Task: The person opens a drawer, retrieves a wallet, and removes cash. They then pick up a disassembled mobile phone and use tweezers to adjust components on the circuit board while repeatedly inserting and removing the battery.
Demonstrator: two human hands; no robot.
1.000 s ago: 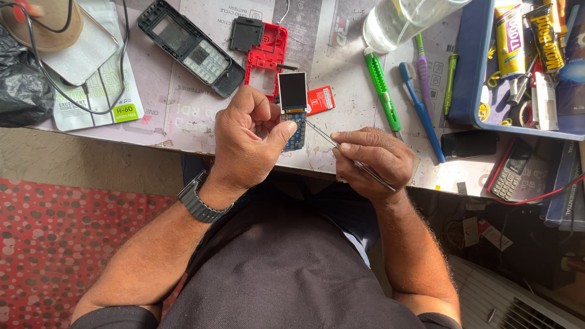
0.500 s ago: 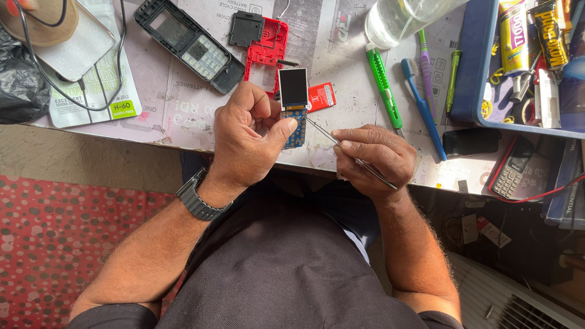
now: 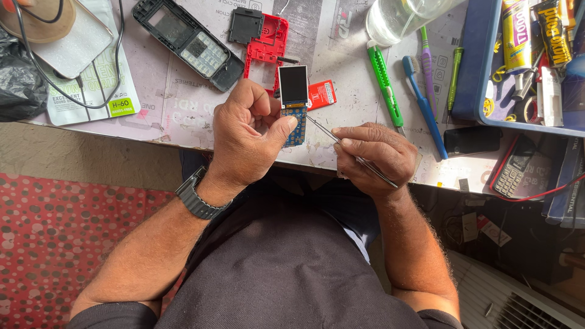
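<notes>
A small circuit board with its dark screen (image 3: 294, 97) is held above the near edge of the table (image 3: 183, 116), pinched between the left hand's (image 3: 247, 137) thumb and fingers. The right hand (image 3: 373, 155) clamps metal tweezers (image 3: 341, 145) whose tips touch the board's right side. Just behind lie a red phone frame (image 3: 265, 49) and a black keypad housing (image 3: 186, 39).

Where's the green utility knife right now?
In the head view, the green utility knife lies on the table right of centre, just left of the blue toothbrush, below the clear bottle and above the right hand.
</notes>
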